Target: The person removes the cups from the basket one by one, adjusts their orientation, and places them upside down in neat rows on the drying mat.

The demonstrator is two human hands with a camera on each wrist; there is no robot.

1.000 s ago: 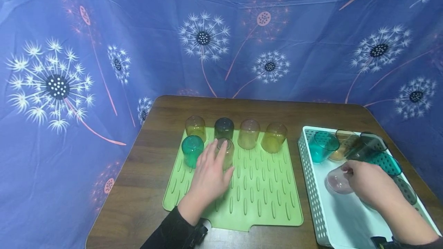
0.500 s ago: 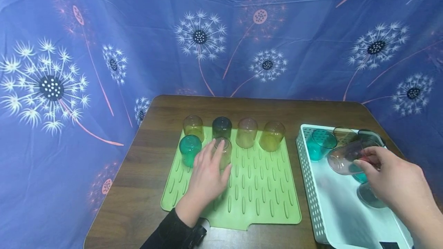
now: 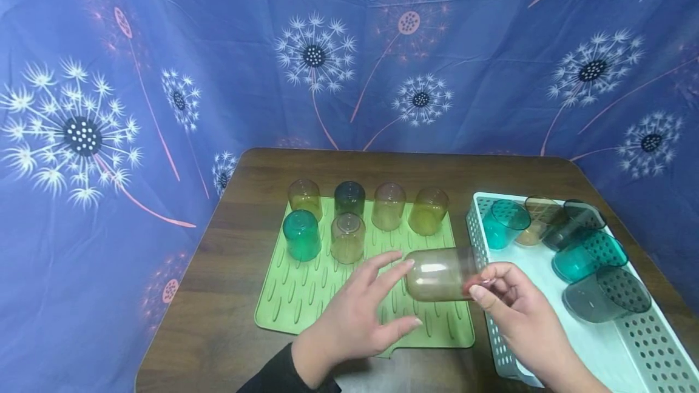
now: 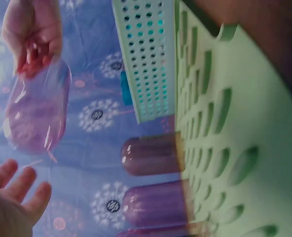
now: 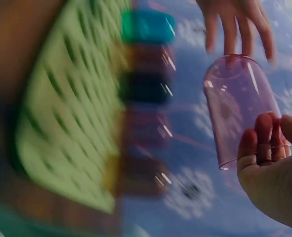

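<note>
Right hand (image 3: 521,314) pinches the rim of a sideways, see-through pinkish glass (image 3: 437,275), just right of frame centre, left hand (image 3: 360,314) open with fingers spread by its base, contact unclear, upturned glasses (image 3: 347,238) on green mat (image 3: 297,299) centre-left, pale basket (image 3: 499,344) lower right.

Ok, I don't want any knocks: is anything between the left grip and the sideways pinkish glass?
Nothing visible: the open left grip is close to the base of the pinkish glass, contact unclear; the upside-down glasses stand farther back on the mat.
</note>
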